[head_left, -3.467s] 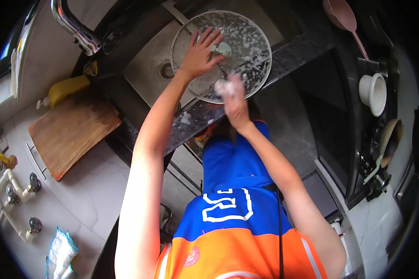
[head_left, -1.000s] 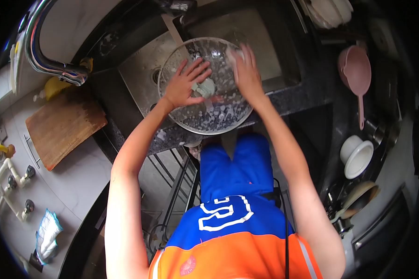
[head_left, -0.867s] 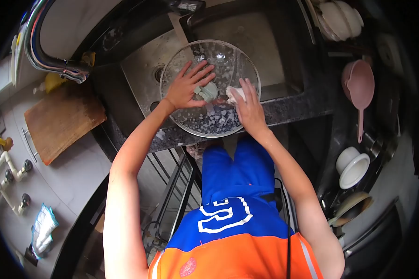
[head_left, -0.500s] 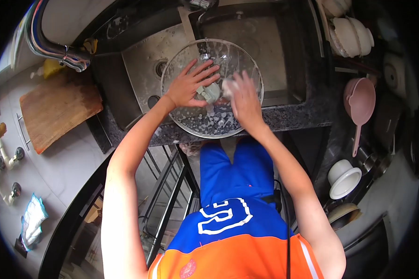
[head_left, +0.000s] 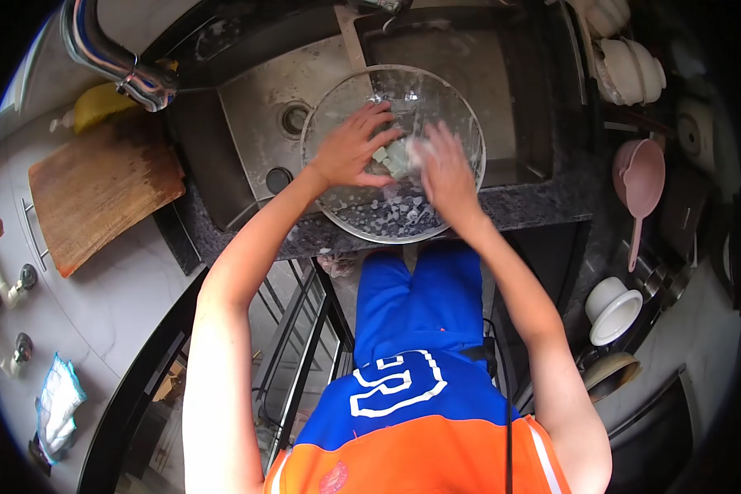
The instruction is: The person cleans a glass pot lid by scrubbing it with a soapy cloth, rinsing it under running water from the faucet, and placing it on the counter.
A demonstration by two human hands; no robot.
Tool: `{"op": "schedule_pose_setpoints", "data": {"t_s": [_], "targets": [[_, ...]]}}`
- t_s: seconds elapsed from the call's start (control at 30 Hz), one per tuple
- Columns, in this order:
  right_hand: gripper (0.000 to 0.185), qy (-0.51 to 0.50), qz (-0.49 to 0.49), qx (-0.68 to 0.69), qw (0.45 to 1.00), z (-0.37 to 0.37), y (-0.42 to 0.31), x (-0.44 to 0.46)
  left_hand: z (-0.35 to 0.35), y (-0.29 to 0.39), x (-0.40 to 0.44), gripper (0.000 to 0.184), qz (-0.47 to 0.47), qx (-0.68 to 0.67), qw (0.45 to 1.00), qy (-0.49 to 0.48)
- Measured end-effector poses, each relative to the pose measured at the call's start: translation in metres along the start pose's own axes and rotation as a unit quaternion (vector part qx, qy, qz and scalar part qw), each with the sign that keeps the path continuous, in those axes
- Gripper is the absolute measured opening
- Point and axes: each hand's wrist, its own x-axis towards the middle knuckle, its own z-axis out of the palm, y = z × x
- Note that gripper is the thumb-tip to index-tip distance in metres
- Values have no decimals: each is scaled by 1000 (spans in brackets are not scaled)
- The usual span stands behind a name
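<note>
A round glass lid point(head_left: 393, 221) with a thin metal rim and soap suds on it lies across the front edge of the sink point(head_left: 280, 78). At its middle is a pale grey-green knob point(head_left: 396, 160). My left hand point(head_left: 356, 150) rests on the lid with fingers spread and the thumb near the knob. Right of the knob, my right hand point(head_left: 449, 169) presses a small white wad point(head_left: 418, 153) to the glass. Motion smears its fingers, and the wad's kind cannot be made out.
On the left counter lie a wooden cutting board point(head_left: 103, 193) and a blue-white packet point(head_left: 59, 407). A steel pipe point(head_left: 111, 58) curves above. To the right are stacked bowls point(head_left: 630, 72), a pink ladle-like scoop point(head_left: 638, 177) and a white pot point(head_left: 613, 313).
My right hand has kept rubbing with the white wad, its fingers shifting slightly. The whole scene has drifted a little as my head moved; my left hand still lies on the lid.
</note>
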Motion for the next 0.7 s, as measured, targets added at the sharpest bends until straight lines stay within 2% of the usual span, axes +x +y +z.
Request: {"op": "schedule_pose_setpoints", "data": {"t_s": [0.07, 0.17, 0.23, 0.3, 0.43, 0.5, 0.57, 0.63, 0.7], "targets": [[41, 92, 15, -59, 994, 10, 28, 47, 2, -1, -1, 78, -1, -12, 1000, 11], [40, 127, 58, -55, 989, 8, 30, 85, 0, 3, -4, 72, -3, -11, 1000, 17], [39, 106, 47, -82, 990, 13, 16, 49, -1, 1, 0, 69, 4, 1, 1000, 23], [38, 53, 38, -41, 997, 6, -13, 13, 1, 1, -1, 69, -16, 8, 1000, 18], [36, 51, 14, -76, 996, 5, 11, 63, 6, 2, -5, 68, 12, 24, 999, 39], [36, 59, 1, -46, 997, 8, 24, 98, 3, -1, -4, 66, 42, 61, 996, 40], [38, 67, 7, -23, 997, 15, 28, 109, 2, -2, -6, 65, 33, 66, 997, 39], [39, 26, -4, -39, 999, 13, 15, 75, 2, 2, -9, 65, 15, 65, 997, 40], [44, -37, -21, -48, 998, 2, 2, 45, -4, 3, -6, 62, 40, 61, 995, 68]]}}
